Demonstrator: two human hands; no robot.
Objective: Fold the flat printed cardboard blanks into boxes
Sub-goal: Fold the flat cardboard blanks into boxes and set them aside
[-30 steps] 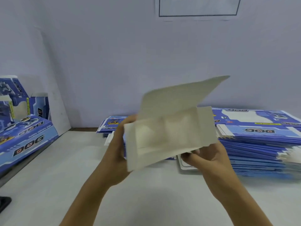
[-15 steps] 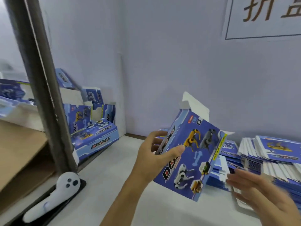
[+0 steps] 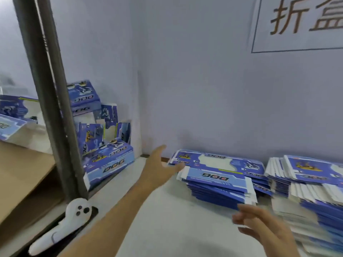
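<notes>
Bare left hand point(image 3: 157, 169) stretched forward over the white worktop point(image 3: 178, 229), fingers straight and spread, gripping nothing, fingertips near the left end of the nearest stack of flat blue printed blanks point(image 3: 220, 184). Right hand point(image 3: 263, 230) low at the right, blurred, fingers loosely extended, empty, just in front of that stack. More blanks point(image 3: 311, 184) heaped further right against the wall. Folded blue boxes point(image 3: 109, 162) piled at the left behind a dark metal post point(image 3: 50, 101). White controller point(image 3: 61, 230) lying at the post's foot.
</notes>
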